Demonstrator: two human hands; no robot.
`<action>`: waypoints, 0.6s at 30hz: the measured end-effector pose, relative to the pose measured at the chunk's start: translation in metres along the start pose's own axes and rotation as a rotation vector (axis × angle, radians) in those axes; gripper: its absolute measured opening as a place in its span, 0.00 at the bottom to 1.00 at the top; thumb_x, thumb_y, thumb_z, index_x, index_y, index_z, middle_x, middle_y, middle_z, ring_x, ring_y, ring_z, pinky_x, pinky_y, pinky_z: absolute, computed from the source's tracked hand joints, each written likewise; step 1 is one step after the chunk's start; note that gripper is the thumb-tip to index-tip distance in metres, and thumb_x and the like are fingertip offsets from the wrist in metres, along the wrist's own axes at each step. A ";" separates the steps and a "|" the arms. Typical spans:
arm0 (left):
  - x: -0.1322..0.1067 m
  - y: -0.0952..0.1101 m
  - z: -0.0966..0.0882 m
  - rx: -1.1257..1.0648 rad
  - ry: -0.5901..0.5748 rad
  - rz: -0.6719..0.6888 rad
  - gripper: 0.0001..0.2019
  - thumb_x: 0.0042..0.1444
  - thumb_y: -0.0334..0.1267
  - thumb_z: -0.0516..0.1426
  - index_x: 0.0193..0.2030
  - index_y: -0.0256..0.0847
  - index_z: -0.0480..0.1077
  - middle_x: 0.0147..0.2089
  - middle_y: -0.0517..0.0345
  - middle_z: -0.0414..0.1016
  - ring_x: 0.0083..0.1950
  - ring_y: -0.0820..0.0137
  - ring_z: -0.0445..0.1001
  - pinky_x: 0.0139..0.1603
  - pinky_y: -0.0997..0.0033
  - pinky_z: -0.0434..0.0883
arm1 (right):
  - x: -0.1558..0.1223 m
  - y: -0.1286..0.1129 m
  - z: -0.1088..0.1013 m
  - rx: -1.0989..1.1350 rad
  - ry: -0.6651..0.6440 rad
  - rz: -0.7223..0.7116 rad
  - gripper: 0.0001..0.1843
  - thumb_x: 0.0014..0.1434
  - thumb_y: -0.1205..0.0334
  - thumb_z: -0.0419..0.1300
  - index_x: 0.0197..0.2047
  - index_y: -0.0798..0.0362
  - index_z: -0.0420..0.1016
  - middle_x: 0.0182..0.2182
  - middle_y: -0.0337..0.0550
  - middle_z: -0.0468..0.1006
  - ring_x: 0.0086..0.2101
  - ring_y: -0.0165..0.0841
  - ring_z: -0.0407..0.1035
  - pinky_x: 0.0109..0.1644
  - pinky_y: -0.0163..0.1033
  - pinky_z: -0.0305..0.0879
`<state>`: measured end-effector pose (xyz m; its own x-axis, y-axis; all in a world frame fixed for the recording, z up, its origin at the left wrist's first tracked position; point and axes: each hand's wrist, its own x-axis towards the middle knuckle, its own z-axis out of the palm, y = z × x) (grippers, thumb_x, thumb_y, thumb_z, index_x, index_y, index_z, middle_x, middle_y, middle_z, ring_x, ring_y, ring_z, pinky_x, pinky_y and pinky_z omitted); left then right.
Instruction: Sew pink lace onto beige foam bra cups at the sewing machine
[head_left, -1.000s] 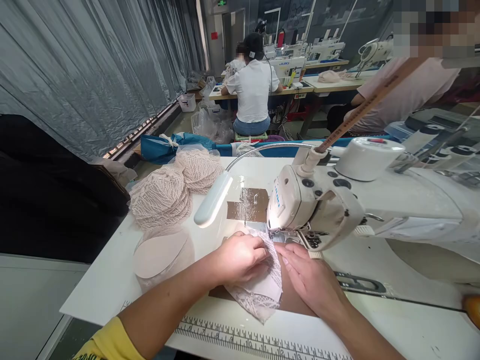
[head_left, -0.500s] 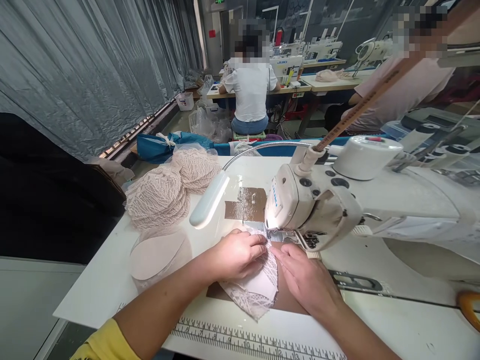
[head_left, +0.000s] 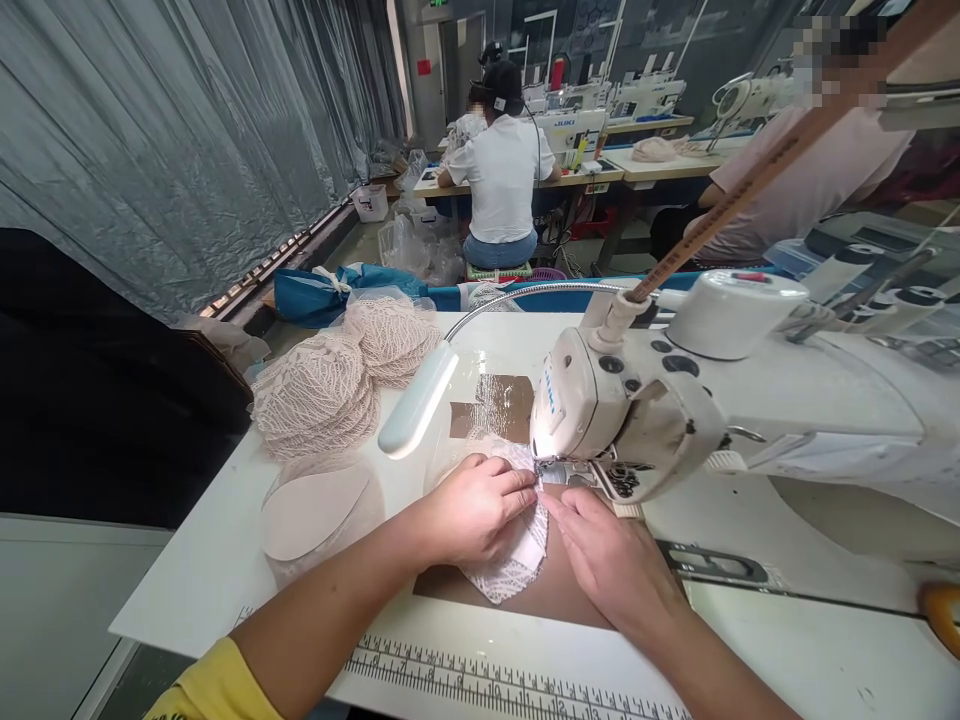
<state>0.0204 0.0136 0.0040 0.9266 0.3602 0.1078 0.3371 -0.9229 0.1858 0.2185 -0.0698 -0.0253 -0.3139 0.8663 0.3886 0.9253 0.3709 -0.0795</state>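
A pale pink lace piece point(head_left: 517, 572) lies under the needle end of the white sewing machine point(head_left: 581, 395), with a smooth pale layer on part of it. My left hand point(head_left: 480, 508) rests on top of the lace, fingers bent and closed together, tips at its right edge just in front of the presser foot. From the right, my right hand point(head_left: 611, 550) meets that same edge, its fingers drawn together at the fabric. The fingertips of both hands nearly touch. Under the lace is a brown sheet point(head_left: 574, 590) on the white table.
Stacked lace pieces point(head_left: 315, 395) and smooth pale oval pieces point(head_left: 322, 515) lie on the left. A lamp point(head_left: 420, 400) on a bendable neck hangs over the table. A printed ruler point(head_left: 487, 680) runs along the front edge. Two people sit beyond, one in a white shirt point(head_left: 499, 185).
The lace piece has moved away from me under the machine, so its near tip sits farther from the ruler and more lace shows beyond my left hand. Both hands stay about in place.
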 end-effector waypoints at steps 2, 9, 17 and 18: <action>0.001 0.001 -0.001 -0.014 0.013 -0.011 0.19 0.62 0.41 0.51 0.56 0.36 0.67 0.60 0.51 0.69 0.51 0.60 0.67 0.51 0.60 0.63 | 0.000 0.000 0.000 0.002 0.003 0.004 0.24 0.56 0.76 0.48 0.49 0.54 0.79 0.37 0.45 0.81 0.25 0.30 0.69 0.24 0.35 0.58; 0.004 -0.003 0.001 0.023 0.040 -0.018 0.18 0.61 0.35 0.50 0.56 0.35 0.67 0.59 0.52 0.70 0.50 0.61 0.67 0.49 0.61 0.63 | 0.003 0.000 0.005 -0.043 0.008 0.016 0.23 0.59 0.76 0.49 0.52 0.56 0.77 0.32 0.42 0.82 0.27 0.31 0.73 0.25 0.35 0.61; 0.006 -0.005 0.008 0.034 0.044 0.016 0.18 0.60 0.34 0.52 0.56 0.32 0.67 0.58 0.49 0.70 0.50 0.60 0.67 0.49 0.61 0.64 | 0.002 0.002 0.010 -0.054 0.027 0.038 0.22 0.59 0.74 0.50 0.51 0.53 0.78 0.35 0.43 0.82 0.30 0.32 0.74 0.28 0.35 0.63; 0.006 -0.006 0.008 0.033 0.049 0.018 0.18 0.60 0.34 0.52 0.56 0.32 0.67 0.58 0.48 0.70 0.50 0.60 0.67 0.50 0.61 0.64 | 0.002 0.003 0.010 -0.045 0.029 0.038 0.22 0.59 0.74 0.50 0.51 0.53 0.78 0.35 0.42 0.82 0.30 0.32 0.74 0.29 0.35 0.63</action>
<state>0.0252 0.0198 -0.0046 0.9236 0.3493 0.1582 0.3269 -0.9329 0.1514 0.2181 -0.0639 -0.0341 -0.2730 0.8692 0.4121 0.9452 0.3221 -0.0533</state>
